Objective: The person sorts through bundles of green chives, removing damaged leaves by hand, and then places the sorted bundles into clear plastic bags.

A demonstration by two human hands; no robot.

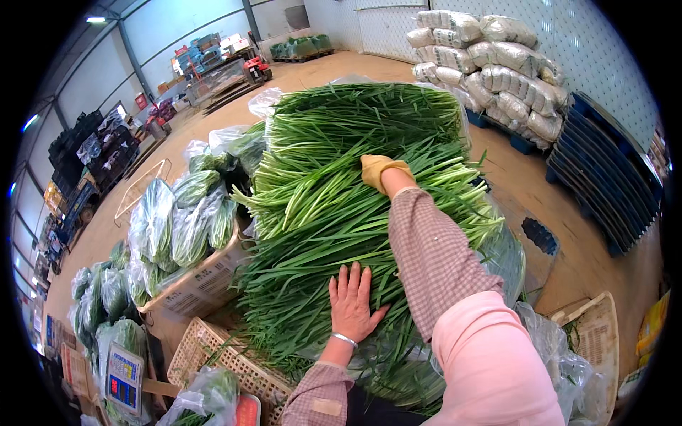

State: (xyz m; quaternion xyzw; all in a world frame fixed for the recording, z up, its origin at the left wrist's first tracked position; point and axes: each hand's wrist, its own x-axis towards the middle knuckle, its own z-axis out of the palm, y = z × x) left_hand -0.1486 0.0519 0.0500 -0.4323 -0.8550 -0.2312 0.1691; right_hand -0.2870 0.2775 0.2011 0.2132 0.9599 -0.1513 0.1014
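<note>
A large heap of garlic chives point(319, 213) lies before me, green leaves and pale stems layered crosswise. My left hand point(352, 306), bare with a silver bangle at the wrist, rests palm down on the near leaves, fingers slightly spread. Farther up the heap, my right hand point(384, 171) wears a yellow glove and reaches into the chives. Its fingertips are hidden among the leaves, so any grip is unclear. Clear plastic sheeting point(506, 261) shows along the heap's right side.
Bagged greens point(197, 213) fill a pale crate point(197, 287) at left. A lattice basket point(229, 357) and a digital scale display point(124, 378) stand near left. Another crate point(597, 330) is at near right. Stacked blue pallets point(607, 170) and white sacks point(511, 74) stand beyond.
</note>
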